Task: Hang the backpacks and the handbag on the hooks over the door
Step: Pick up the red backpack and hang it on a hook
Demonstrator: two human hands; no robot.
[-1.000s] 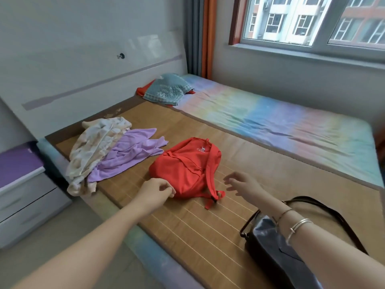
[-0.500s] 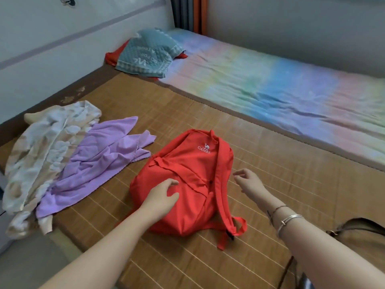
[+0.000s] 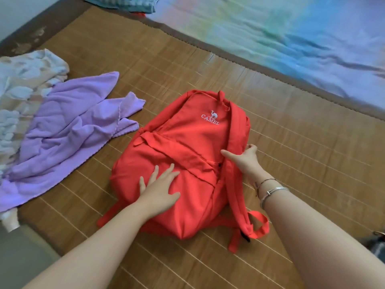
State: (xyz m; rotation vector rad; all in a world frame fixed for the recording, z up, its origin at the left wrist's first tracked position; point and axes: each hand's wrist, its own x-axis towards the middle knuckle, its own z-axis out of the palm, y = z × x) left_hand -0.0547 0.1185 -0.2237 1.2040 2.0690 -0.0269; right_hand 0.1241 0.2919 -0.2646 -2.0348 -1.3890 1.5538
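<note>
A woven bamboo mat [image 3: 291, 155] covers the near part of the bed, its slats running in pale lines, with a brown edging along its far side. Beyond that edging lies a sheet [image 3: 281, 38] washed in soft rainbow colours, rumpled in long folds. At the top left a strip of dark bed frame [image 3: 41, 24] shows beside the mat, and a folded teal cloth [image 3: 125, 3] sits at the top edge with a bit of red under it.

On the left of the mat lies a purple cloth [image 3: 68, 130], spread loosely, and partly under it a cream and beige patterned garment [image 3: 23, 80].

The red backpack [image 3: 187, 147] lies flat in the middle of the mat, front side up, with a white camel logo and the word CAMEL near its top. Its carry loop points away from the person, and a shoulder strap [image 3: 237, 184] runs down its right side to a loop at the bottom. Its zips look closed, so what is inside cannot be seen.

The left hand [image 3: 160, 188] rests flat on the lower front of the backpack, fingers spread, gripping nothing. The right hand [image 3: 244, 157], with bracelets at the wrist, grasps the shoulder strap, thumb across the front.
</note>
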